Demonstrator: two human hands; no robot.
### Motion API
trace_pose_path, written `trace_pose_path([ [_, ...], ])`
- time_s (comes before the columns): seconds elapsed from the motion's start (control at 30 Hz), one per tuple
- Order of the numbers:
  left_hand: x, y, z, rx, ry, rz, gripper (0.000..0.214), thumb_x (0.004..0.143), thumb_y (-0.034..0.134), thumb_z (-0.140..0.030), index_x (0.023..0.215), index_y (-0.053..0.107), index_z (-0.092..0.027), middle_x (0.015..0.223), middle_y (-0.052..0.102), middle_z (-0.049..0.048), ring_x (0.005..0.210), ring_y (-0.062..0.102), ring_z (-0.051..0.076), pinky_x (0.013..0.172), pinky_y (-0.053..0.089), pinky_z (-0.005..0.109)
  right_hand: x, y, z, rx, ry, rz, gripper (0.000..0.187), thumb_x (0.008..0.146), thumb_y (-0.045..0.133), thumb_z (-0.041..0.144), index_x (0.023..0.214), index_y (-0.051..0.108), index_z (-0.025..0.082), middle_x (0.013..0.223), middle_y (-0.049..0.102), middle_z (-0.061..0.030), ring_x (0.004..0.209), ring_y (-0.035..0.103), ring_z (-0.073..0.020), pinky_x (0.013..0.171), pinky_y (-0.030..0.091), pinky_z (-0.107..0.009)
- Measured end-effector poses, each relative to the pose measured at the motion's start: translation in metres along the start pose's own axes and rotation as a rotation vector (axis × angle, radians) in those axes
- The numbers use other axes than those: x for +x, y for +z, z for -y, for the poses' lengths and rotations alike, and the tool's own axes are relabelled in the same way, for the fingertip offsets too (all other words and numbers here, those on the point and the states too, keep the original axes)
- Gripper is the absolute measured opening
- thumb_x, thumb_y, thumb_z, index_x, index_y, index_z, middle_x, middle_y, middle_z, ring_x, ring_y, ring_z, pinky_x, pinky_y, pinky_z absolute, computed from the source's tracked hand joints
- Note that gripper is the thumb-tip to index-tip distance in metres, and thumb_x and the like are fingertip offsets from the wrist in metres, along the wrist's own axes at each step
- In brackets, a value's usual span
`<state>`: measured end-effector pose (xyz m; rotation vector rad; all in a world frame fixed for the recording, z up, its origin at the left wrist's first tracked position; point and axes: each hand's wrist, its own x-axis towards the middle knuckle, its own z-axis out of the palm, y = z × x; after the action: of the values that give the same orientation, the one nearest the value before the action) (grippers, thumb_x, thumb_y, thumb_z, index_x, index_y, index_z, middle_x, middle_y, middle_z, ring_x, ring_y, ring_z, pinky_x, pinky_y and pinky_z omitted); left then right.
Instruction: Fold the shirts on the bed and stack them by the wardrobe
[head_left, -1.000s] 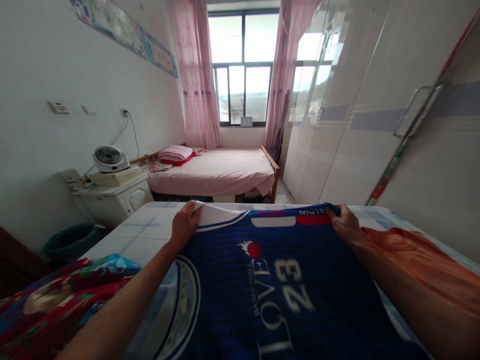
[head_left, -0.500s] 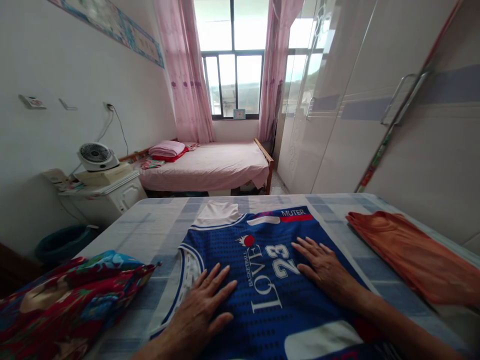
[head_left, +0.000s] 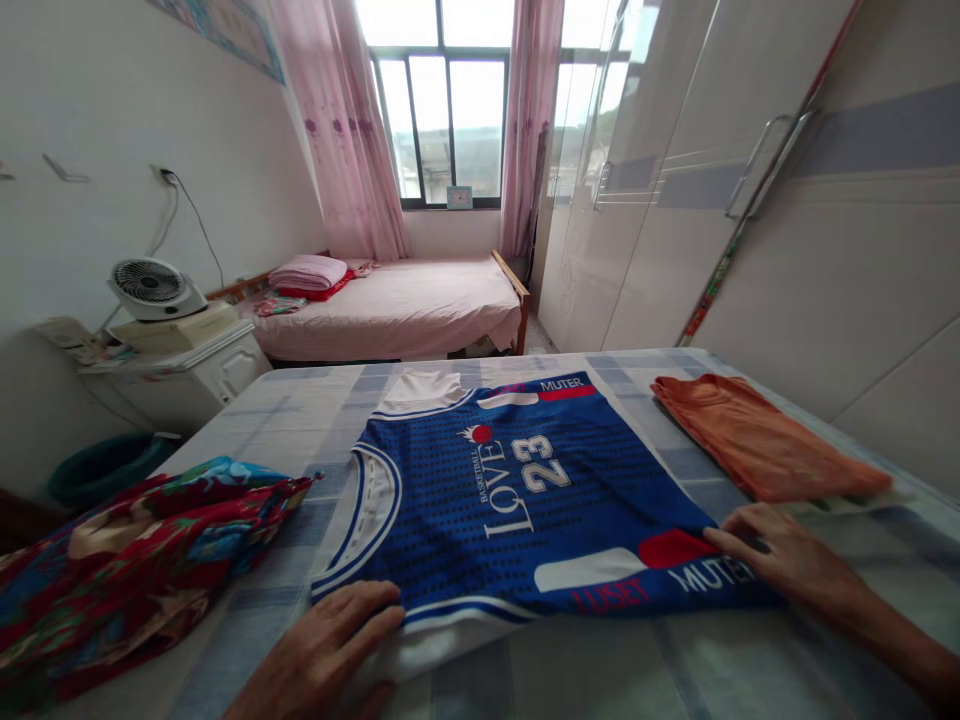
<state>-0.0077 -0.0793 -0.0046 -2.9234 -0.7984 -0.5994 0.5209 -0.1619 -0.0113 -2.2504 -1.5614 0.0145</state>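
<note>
A blue basketball jersey (head_left: 450, 490) with white lettering and the number 23 lies spread on the bed, its neck opening toward the left. My left hand (head_left: 330, 640) is at its near shoulder edge, fingers curled over the fabric, with the thumb lower and partly hidden. At the near hem corner, my right hand (head_left: 784, 560) pinches the cloth between thumb and fingers. White fabric shows under the jersey along its near edge and at the far armhole.
A red floral cloth (head_left: 157, 560) lies bunched on the left. Folded orange clothing (head_left: 757, 435) lies on the right. Beyond the checked bedsheet (head_left: 300, 410) are a pink bed (head_left: 420, 300), a fan (head_left: 154, 290) on a cabinet, and a tall wardrobe (head_left: 637, 270).
Both hands have left the middle of the jersey for its near edge, the left to the shoulder and the right to the hem corner. The view has shifted somewhat.
</note>
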Motion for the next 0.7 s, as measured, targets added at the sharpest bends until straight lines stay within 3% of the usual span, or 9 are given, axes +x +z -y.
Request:
trace_pose_path([
  [0.1,-0.001,-0.003,-0.005,0.059,0.078,-0.043,0.028,0.078,0.049,-0.015,0.103,0.060,-0.022,0.111,0.067,0.0049,0.102,0.062,0.016,0.090,0.050,0.021,-0.013,-0.008,0.012,0.069,0.065,0.148,0.042,0.069,0.051,0.063,0.067,0.065,0.024,0.076,0.067,-0.0031,0.071,0.063,-0.0210,0.064,0.050,-0.032],
  [0.2,-0.005,-0.004,-0.006,0.106,0.120,-0.038,0.025,0.080,0.045,-0.010,0.097,0.061,-0.021,0.110,0.067,0.0049,0.105,0.061,0.015,0.090,0.050,0.022,-0.021,-0.012,0.019,0.144,0.143,0.182,0.044,0.071,0.049,0.064,0.076,0.066,0.025,0.077,0.069,-0.0022,0.070,0.064,-0.0216,0.063,0.049,-0.033],
  [0.37,-0.013,0.001,-0.005,0.075,0.054,-0.072,0.024,0.086,0.042,-0.010,0.098,0.059,-0.021,0.108,0.068,0.0052,0.100,0.064,0.014,0.086,0.051,0.021,-0.026,-0.016,0.024,0.295,0.176,0.261,0.043,0.065,0.058,0.063,0.079,0.068,0.024,0.080,0.070,-0.0033,0.075,0.064,-0.0243,0.067,0.050,-0.034],
  [0.47,-0.011,0.001,-0.001,-0.056,-0.097,-0.099,0.020,0.086,0.043,-0.014,0.098,0.058,-0.021,0.104,0.069,0.0046,0.093,0.066,0.013,0.082,0.051,0.018,-0.022,-0.021,0.033,0.554,0.227,0.222,0.040,0.064,0.062,0.059,0.079,0.065,0.023,0.079,0.069,-0.0022,0.077,0.063,-0.0220,0.068,0.049,-0.030],
  [0.6,0.004,-0.007,0.008,-0.245,-0.454,-0.077,0.016,0.084,0.047,-0.029,0.093,0.058,-0.022,0.090,0.070,0.0011,0.079,0.068,0.015,0.069,0.053,0.018,-0.007,-0.021,0.051,0.924,0.384,0.075,0.036,0.065,0.068,0.050,0.087,0.062,0.023,0.076,0.065,0.0002,0.069,0.060,-0.0159,0.061,0.049,-0.025],
  [0.7,0.019,-0.010,0.016,-0.343,-0.709,-0.110,0.024,0.082,0.045,-0.039,0.091,0.059,-0.021,0.081,0.069,0.0008,0.071,0.066,0.017,0.062,0.051,0.021,0.012,-0.014,0.064,1.097,0.383,-0.050,0.033,0.063,0.071,0.045,0.083,0.060,0.021,0.070,0.061,0.0019,0.059,0.055,-0.0119,0.052,0.047,-0.022],
])
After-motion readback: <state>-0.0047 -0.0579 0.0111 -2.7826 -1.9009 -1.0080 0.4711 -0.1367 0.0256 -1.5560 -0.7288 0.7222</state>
